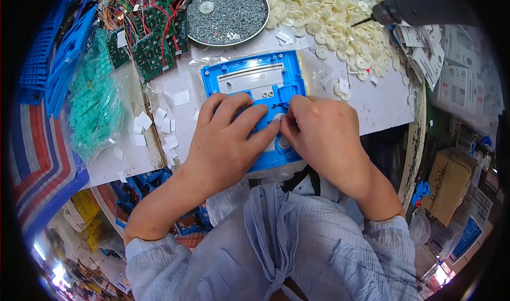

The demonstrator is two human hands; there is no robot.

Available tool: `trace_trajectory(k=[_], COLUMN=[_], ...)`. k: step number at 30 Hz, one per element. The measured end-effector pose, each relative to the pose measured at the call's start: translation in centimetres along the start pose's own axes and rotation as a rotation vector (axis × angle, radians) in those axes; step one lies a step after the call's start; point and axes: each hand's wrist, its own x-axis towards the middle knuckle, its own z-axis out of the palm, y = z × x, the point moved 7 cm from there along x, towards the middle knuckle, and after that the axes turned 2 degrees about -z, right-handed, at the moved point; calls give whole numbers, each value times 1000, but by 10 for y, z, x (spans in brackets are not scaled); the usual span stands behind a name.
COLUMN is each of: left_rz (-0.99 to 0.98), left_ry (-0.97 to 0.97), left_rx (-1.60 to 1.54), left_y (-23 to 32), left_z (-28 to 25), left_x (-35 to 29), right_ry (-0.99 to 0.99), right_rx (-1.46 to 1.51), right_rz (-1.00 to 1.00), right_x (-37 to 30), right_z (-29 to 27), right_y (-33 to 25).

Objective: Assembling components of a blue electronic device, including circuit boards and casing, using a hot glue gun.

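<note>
A blue plastic housing (212, 78) with a pale inset panel lies face down or open side up before me, on clear plastic wrap at the table's front edge. My left hand (226, 134) rests over its left part, fingers spread and thumb reaching to the middle. My right hand (321, 128) is closed in a pinch over the right part, its thumb and forefinger meeting close to the left thumb. A small whitish bit shows between the fingertips; its kind is hidden. Below the right fingertips a round blue ring (284, 144) is moulded in the housing.
A round metal tray (189, 27) of small screws stands at the back. Cream plastic discs (340, 19) are heaped right of it, under a dark electric screwdriver (419, 6). Green circuit boards (151, 51) with wires, bagged teal parts (95, 99) and paper pieces (164, 123) lie left.
</note>
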Motion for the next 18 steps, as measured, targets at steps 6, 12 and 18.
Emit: trace_trajectory(k=[6, 12, 18], left_rz=[79, 170, 172], left_ry=[-53, -14, -117], left_rx=[85, 98, 172], left_y=[8, 13, 18], left_z=[0, 1, 3], left_x=[1, 3, 5], right_ry=[-104, -151, -88], right_rx=[-65, -9, 410], right_rz=[-147, -196, -121], right_x=[22, 33, 21], right_z=[-9, -5, -20], right_y=[-3, 6, 35])
